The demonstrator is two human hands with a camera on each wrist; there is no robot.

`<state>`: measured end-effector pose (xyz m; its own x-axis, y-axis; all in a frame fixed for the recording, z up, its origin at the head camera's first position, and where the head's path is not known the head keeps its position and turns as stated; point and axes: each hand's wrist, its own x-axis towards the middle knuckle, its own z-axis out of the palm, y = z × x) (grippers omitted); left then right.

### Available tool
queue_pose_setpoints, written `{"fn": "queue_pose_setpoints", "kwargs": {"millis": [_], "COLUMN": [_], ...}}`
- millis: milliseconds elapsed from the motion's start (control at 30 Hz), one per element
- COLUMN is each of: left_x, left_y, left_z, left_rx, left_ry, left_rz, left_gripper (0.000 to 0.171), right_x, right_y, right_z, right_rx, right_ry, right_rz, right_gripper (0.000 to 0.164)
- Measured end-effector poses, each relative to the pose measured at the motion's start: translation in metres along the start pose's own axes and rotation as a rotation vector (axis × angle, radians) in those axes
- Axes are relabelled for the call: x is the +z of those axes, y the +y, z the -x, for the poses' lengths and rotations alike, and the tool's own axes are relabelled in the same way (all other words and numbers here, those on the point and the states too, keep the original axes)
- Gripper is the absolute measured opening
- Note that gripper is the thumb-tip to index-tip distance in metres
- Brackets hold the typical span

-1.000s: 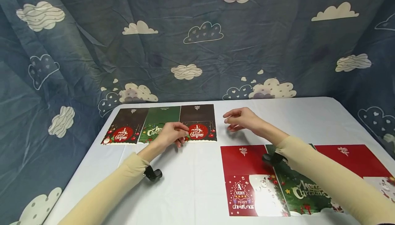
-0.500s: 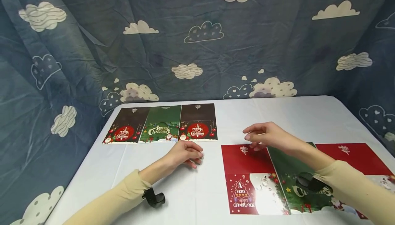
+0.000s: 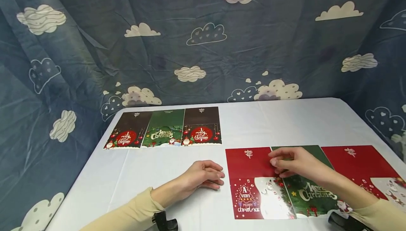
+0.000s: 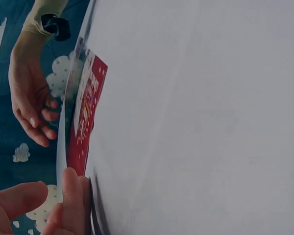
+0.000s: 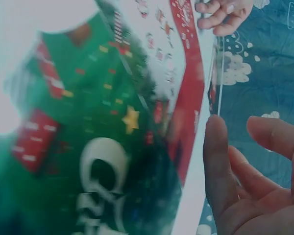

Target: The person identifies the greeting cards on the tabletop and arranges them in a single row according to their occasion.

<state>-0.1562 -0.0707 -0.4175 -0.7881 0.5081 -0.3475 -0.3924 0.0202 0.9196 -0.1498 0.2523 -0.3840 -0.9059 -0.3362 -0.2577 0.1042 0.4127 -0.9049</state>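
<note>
My left hand (image 3: 200,178) hovers over the white cloth just left of the near red Christmas card (image 3: 248,164), its fingers loosely bent around nothing. Over the seam between that red card and the green Merry Christmas card (image 3: 317,197) is my right hand (image 3: 299,164), relaxed and holding nothing. In the right wrist view, thumb and fingers stand apart beside the green card (image 5: 78,98). A second red card (image 3: 358,160) lies to the right, partly covered by my right forearm. All three near cards lie opened flat, side by side.
Farther back on the left, a dark card (image 3: 133,122), a green card (image 3: 166,125) and another dark card (image 3: 201,125) lie in a row. A white cloth (image 3: 165,171) covers the table. Behind hangs a blue curtain (image 3: 203,58) printed with clouds.
Both hands have drawn back toward me and to the right, the left from the far row of cards, the right from beside that row to over the near cards. The cards stay in place.
</note>
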Motion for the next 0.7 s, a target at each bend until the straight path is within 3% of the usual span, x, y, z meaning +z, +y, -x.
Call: {"fn": "queue_pose_setpoints", "kwargs": {"millis": [333,467,700], "left_x": [0.015,0.019,0.030], "left_y": [-0.003,-0.003,-0.001], "left_z": [-0.005,-0.006,0.004], "left_rx": [0.023,0.025,0.074], "left_ry": [0.040,0.052,0.121], "left_rz": [-0.022,-0.038,-0.040], "left_gripper": [0.026,0.027,0.030], "right_x": [0.005,0.006,0.008], "right_y": [0.016,0.019,0.016], "right_z": [0.010,0.010,0.014], "right_rx": [-0.005,-0.003,-0.013], "right_ry": [-0.052,-0.034,-0.011], "right_rz": [-0.019,0.016,0.015], "right_gripper": [0.049,0.049,0.050]}}
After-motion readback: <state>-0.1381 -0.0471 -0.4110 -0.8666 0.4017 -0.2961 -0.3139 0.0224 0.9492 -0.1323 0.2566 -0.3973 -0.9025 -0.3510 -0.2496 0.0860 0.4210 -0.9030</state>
